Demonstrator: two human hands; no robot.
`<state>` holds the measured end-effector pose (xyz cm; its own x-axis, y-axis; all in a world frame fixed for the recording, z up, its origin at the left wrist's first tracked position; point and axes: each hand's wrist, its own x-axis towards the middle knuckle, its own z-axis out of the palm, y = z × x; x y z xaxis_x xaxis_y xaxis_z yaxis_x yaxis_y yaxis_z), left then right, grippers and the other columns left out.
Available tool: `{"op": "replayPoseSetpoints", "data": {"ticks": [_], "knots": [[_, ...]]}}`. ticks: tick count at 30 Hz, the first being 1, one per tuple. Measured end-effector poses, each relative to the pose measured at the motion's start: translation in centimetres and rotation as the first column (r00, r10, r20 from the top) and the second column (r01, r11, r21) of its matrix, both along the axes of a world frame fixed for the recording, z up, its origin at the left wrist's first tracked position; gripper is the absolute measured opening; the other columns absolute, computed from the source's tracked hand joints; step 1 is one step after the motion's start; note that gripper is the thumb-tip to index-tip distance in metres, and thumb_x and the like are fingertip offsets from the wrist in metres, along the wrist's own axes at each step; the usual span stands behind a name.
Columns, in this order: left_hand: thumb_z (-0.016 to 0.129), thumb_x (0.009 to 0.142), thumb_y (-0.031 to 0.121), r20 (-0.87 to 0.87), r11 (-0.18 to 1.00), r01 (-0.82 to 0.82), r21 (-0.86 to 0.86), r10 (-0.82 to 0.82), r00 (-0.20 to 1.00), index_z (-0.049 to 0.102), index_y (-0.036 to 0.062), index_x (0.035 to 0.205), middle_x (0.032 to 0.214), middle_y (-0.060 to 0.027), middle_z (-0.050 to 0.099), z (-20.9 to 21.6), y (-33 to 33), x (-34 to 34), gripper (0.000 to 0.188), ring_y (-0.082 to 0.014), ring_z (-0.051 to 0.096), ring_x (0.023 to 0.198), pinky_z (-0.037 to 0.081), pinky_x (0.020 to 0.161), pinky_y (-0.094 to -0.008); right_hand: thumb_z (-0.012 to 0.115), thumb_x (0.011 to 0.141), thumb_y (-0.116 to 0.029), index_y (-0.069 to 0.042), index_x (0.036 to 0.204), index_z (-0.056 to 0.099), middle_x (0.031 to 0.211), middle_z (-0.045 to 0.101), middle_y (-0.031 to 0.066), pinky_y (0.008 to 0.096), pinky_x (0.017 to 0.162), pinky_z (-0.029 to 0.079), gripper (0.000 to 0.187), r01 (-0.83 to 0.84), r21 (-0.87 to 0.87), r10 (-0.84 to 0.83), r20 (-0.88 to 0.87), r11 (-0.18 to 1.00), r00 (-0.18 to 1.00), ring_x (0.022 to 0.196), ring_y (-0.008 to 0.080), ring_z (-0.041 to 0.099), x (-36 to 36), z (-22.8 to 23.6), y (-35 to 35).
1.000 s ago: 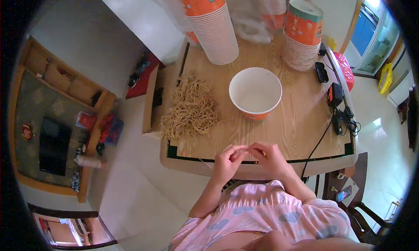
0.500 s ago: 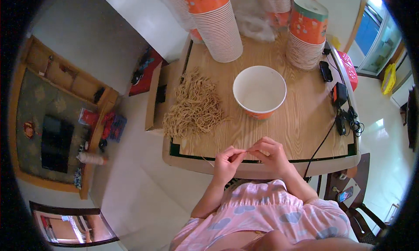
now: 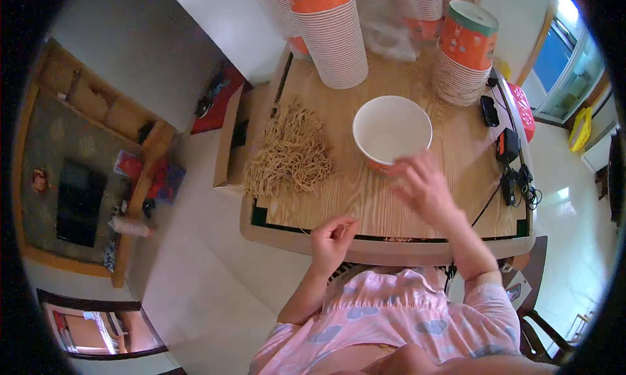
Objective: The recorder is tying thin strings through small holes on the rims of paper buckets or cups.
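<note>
Near the table's front edge my left hand [image 3: 332, 239] is closed, fingers pinched. A thin tan cord [image 3: 304, 231] pokes out beside it, most of it hidden in the hand. My right hand [image 3: 422, 187] is at the near side of a white-lined paper bucket [image 3: 391, 129], slightly blurred, with its fingers apart and partly bent. They overlap the bucket's near rim; whether they touch it I cannot tell. Left of the bucket lies a loose heap of tan cords [image 3: 291, 155].
Tall stacks of paper buckets stand at the back: one at the left [image 3: 336, 46], another at the right [image 3: 464, 56]. Clear plastic wrap [image 3: 389, 39] lies between them. Black adapters and cables [image 3: 508, 147] line the right edge. A cardboard box [image 3: 229, 144] stands left of the table.
My right hand has left my left hand's fingertips and moved forward to the bucket's near rim. My left hand has stayed almost in place. The whole view has shifted slightly.
</note>
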<state>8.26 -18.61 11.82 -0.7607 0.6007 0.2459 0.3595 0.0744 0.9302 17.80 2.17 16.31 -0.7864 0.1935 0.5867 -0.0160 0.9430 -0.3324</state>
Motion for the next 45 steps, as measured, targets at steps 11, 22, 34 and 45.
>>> {"op": "replayPoseSetpoints", "data": {"ticks": [11,22,34,45], "knots": [[0.067,0.078,0.001,-0.225,0.998,-0.025,0.058,0.038,0.974,0.065,0.0047,0.084,0.062,0.0033,0.043,4.5,0.3,-3.3,0.007,-0.0036,0.038,0.054,0.029,0.046,-0.0184,0.059,0.074,-0.022,-0.010,0.095,0.058,0.077,0.055,0.0025,0.0510,0.102,0.029,0.024,-0.255,0.185,0.180,0.346,0.949,0.921,0.082,0.0191,0.058,1.4,-0.8,-3.9],[0.066,0.076,0.014,-0.310,0.835,0.402,-0.376,-0.522,0.794,0.063,0.0044,0.077,0.071,-0.0077,0.055,5.2,10.0,-3.1,0.010,-0.0200,0.057,0.063,0.045,0.058,-0.0327,0.066,0.076,-0.005,-0.007,0.093,0.064,0.087,0.062,0.0085,0.0371,0.086,0.045,0.017,-0.005,-0.506,-0.023,-0.049,0.863,0.999,0.086,0.0218,0.059,4.8,-0.3,-4.6],[0.066,0.076,0.013,-0.238,0.815,0.453,-0.362,-0.551,0.800,0.064,0.0034,0.078,0.070,-0.0083,0.057,3.3,10.9,-2.5,0.010,-0.0203,0.058,0.062,0.046,0.057,-0.0330,0.055,0.088,-0.004,0.001,0.100,0.061,0.091,0.064,0.0041,0.0228,0.076,0.047,0.014,0.021,-0.914,-0.233,-0.081,0.406,0.969,0.085,0.0095,0.059,3.9,-8.1,-1.8],[0.065,0.076,0.012,-0.290,0.827,0.424,-0.369,-0.536,0.792,0.064,0.0048,0.078,0.072,-0.0075,0.057,2.6,10.9,-2.3,0.008,-0.0220,0.058,0.062,0.046,0.056,-0.0349,0.055,0.089,-0.004,0.001,0.102,0.061,0.092,0.064,0.0042,0.0227,0.075,0.047,0.016,0.045,-0.922,-0.221,-0.045,0.386,0.974,0.085,0.0096,0.058,3.8,-7.8,-1.7]]}}
